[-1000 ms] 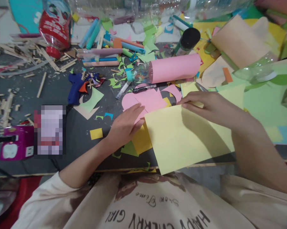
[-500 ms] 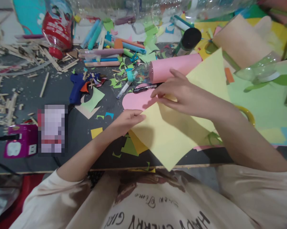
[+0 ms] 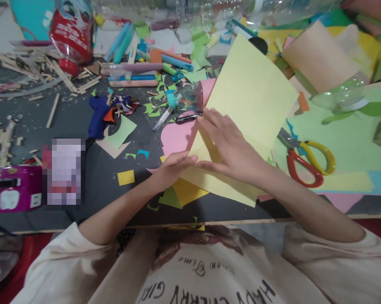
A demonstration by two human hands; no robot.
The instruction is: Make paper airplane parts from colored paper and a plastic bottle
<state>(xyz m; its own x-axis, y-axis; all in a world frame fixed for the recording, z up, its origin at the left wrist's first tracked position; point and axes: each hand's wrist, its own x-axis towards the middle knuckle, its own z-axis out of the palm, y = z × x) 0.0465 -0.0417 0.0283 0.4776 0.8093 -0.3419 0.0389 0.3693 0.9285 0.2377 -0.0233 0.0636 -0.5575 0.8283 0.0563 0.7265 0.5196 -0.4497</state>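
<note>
A sheet of pale yellow paper (image 3: 253, 80) lies at a slant in front of me, over other papers and part of a pink-wrapped bottle (image 3: 207, 90). My left hand (image 3: 176, 165) pinches the sheet's left corner between thumb and fingers. Across the sheet's left edge rests my right hand (image 3: 231, 147), fingers stretched out and thumb apart, its tip close to my left thumb. Pink paper (image 3: 177, 137) shows just beyond my left hand, with a dark pen (image 3: 187, 119) on it. To the right of my right hand lie scissors (image 3: 304, 158) with red and yellow handles.
At left are a blue glue gun (image 3: 98, 116), a purple box (image 3: 19, 188) and scattered wooden sticks (image 3: 52, 110). Markers (image 3: 133, 67) and paper scraps lie farther back, near a red-labelled bottle (image 3: 71, 33). A beige paper-wrapped bottle (image 3: 320, 55) is at back right.
The yellow sheet has turned, its far corner swinging to the left and away. My right hand has flattened and come nearer on the sheet. The scissors now show fully.
</note>
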